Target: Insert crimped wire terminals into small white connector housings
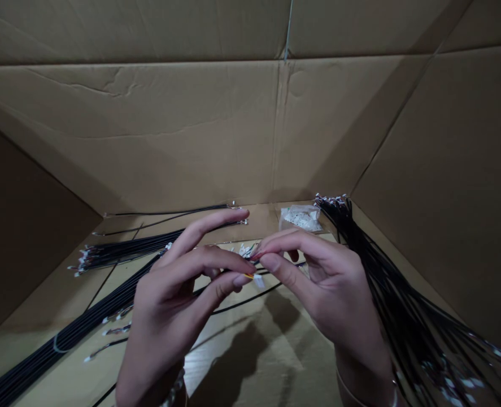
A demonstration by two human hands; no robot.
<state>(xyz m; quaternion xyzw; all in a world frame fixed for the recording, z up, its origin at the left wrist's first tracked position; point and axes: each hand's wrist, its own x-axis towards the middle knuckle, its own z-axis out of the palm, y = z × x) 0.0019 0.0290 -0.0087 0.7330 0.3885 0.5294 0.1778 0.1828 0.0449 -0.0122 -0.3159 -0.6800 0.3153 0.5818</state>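
Note:
My left hand and my right hand meet at the middle of the view, low inside a cardboard box. Between the left thumb and fingers is a small white connector on a short yellow-orange wire. My right thumb and forefinger pinch close beside it, apparently on a thin wire, though the fingertips hide most of it. A bundle of black wires with white connector ends fans out to the right of my right hand.
Cardboard box walls rise ahead and on both sides. Black wire bundles lie on the box floor to the left, with several loose wires at the back. A clear plastic bag of small white parts sits at the back.

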